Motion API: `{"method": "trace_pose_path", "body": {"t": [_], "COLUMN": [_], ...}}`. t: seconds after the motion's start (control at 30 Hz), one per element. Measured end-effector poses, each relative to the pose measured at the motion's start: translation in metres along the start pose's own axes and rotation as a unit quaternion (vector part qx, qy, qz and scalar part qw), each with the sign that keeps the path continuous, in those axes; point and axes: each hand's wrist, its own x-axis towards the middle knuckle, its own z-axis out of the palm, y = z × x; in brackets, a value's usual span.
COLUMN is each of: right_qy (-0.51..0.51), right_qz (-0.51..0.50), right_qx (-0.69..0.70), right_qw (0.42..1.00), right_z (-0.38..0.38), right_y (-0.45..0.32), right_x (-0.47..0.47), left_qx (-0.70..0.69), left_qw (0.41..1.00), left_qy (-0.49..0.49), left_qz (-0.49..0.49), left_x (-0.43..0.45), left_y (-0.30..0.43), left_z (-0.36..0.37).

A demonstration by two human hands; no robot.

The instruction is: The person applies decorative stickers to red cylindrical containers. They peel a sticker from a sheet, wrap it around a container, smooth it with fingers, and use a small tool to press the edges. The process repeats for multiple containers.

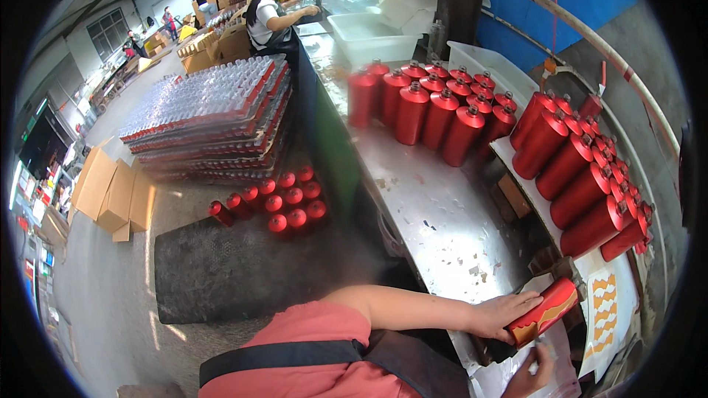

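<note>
A glossy red bottle lies tilted at the lower right, with a gold-orange decal along its side. Across its upper side rests my left hand, fingers spread over it and thumb below. Near the bottle's lower end, my right hand has bent fingers around a small pale thing that is too blurred to name. Just right of the bottle lies a white sheet of gold-orange decals. Crumpled clear plastic film is under my right hand.
Red bottles stand on the metal table; more red bottles crowd a raised board. White tubs sit farther back, where a co-worker is seated. On the floor are red bottles, stacked clear bottles and a cardboard box.
</note>
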Motion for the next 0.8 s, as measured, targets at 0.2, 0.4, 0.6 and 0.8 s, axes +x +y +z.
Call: {"method": "trace_pose_path", "body": {"t": [0.2,0.4,0.6,0.8], "right_qy": [-0.075,0.034,-0.028,-0.021], "right_qz": [0.091,0.098,0.103,0.241], "right_qx": [0.030,-0.061,0.012,0.032], "right_qw": [0.993,0.993,0.994,0.970], "right_z": [0.002,0.001,0.005,0.013], "right_y": [0.004,0.012,0.006,0.075], "right_x": [-0.010,0.001,-0.043,-0.008], "left_qx": [-0.005,-0.009,-0.020,-0.021], "left_qw": [1.000,0.999,1.000,1.000], "left_qy": [-0.003,-0.031,-0.011,0.010], "left_qz": [0.002,-0.019,0.010,-0.014], "left_x": [0.007,0.007,0.005,0.010], "left_y": [0.006,0.016,0.008,0.006], "left_z": [-0.009,-0.017,-0.012,-0.009]}}
